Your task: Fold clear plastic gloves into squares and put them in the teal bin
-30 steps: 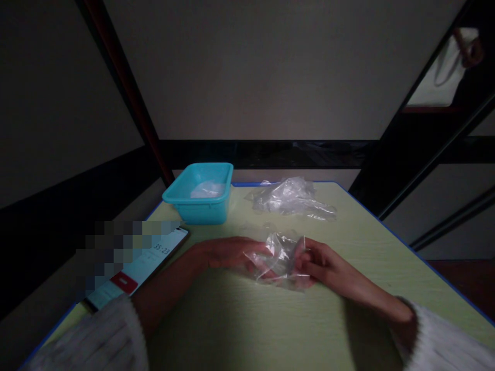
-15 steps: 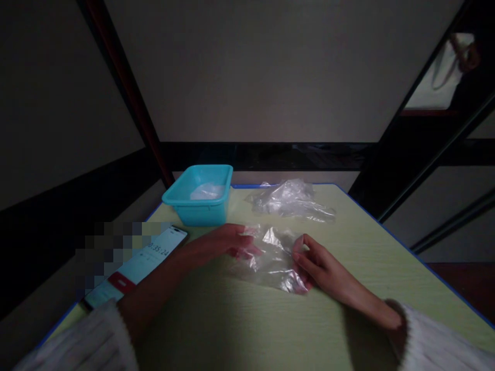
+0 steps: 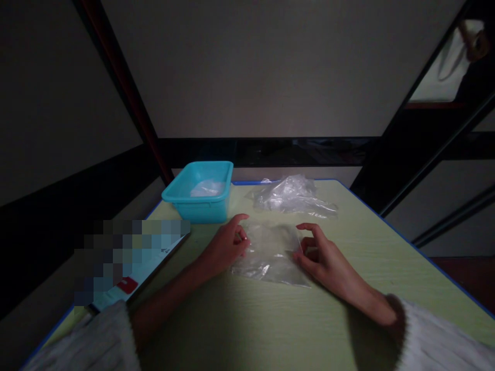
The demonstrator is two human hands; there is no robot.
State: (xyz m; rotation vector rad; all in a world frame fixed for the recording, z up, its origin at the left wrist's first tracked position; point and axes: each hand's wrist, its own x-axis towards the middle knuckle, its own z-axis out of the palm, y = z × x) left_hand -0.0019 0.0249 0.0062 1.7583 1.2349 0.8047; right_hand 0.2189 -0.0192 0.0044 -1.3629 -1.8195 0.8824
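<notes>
A clear plastic bag [image 3: 270,255] lies spread on the table between my two hands. My left hand [image 3: 226,245] rests at its left edge, index finger stretched out and the other fingers loosely curled. At the bag's right edge is my right hand [image 3: 323,257], thumb and index finger wide apart, the thumb at the film's edge. Neither hand grips the bag. Farther back lies a crumpled heap of clear plastic bags [image 3: 292,196].
A turquoise basket [image 3: 201,211] with clear or whitish plastic inside stands at the back left. A phone [image 3: 154,263], partly blurred out, lies left of my left forearm. The pale table [image 3: 386,247] has a blue edge; dark-framed panels stand behind it.
The bag has gone from raised and wrinkled to lying flatter on the table. My fingers have let go of it and spread. The view has shifted slightly.
</notes>
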